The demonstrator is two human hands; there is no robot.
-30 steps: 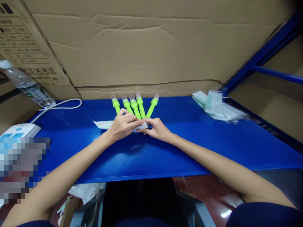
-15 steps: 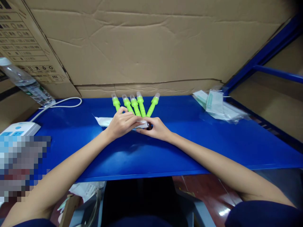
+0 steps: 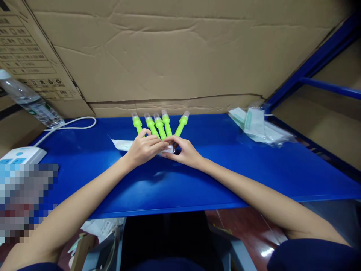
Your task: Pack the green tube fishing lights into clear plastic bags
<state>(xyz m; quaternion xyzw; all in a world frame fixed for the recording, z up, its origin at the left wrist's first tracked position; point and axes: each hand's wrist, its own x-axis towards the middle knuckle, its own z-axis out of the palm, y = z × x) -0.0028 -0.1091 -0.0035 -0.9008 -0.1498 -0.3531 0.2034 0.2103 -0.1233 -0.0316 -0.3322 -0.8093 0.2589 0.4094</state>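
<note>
My left hand [image 3: 146, 147] is closed on a flat white plastic packet [image 3: 122, 145], whose left end sticks out past the wrist. At the packet's right end, my right hand [image 3: 184, 151] pinches the edge between thumb and fingers, so both hands hold it just above the blue table. What lies inside the packet cannot be made out. Right behind my hands lie several lime-green sticks with clear caps, fanned out; one green stick [image 3: 182, 126] lies apart on the right, another [image 3: 137, 123] on the left. Their near ends are partly hidden by my fingers.
Clear bags with white-and-green packets [image 3: 255, 122] lie at the table's back right. On the left are a water bottle [image 3: 36, 103], a white cable [image 3: 81, 127] and a power strip [image 3: 24, 155]. A cardboard wall [image 3: 169, 56] closes off the back of the blue table [image 3: 239, 169].
The view has shifted very slightly. Both hands keep their hold on the packet, with the fingers at its right end drawn a little closer together.
</note>
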